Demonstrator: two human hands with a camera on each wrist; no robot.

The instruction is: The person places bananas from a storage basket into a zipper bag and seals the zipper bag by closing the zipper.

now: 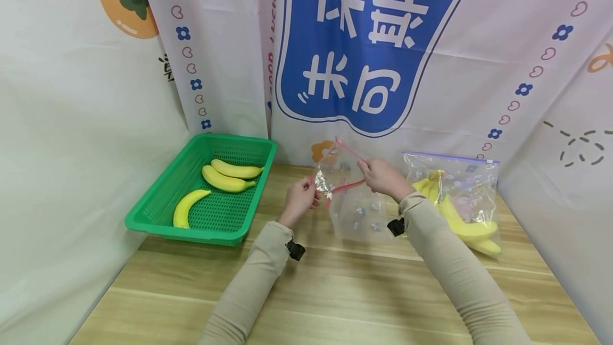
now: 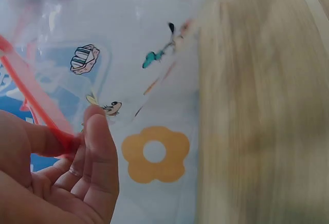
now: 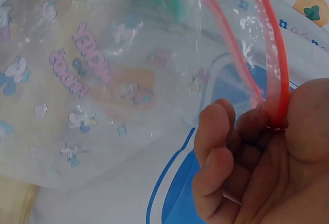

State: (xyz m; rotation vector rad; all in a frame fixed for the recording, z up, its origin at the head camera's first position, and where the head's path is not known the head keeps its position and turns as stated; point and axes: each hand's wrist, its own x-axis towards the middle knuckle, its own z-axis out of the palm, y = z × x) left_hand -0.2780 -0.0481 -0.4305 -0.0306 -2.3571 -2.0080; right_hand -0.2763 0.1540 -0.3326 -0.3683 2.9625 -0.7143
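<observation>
A clear zip bag (image 1: pixel 359 220) with a red zip strip and small printed cartoons is held up above the table, its mouth spread apart. My left hand (image 1: pixel 301 197) pinches the red edge on one side; the left wrist view shows thumb and fingers of that hand (image 2: pixel 72 167) on the strip. On the other side, my right hand (image 1: pixel 384 177) grips the red rim. In the right wrist view, the two red strips meet at this hand (image 3: pixel 257 167). No banana shows inside this bag.
On the left stands a green basket (image 1: pixel 136 223) with three bananas, one of them a lone curved banana (image 1: pixel 187 207). To the right lies another clear bag (image 1: pixel 471 180) with a purple zip, holding yellow bananas (image 1: pixel 471 229). A printed cloth (image 1: pixel 230 68) hangs behind the wooden table (image 1: pixel 345 292).
</observation>
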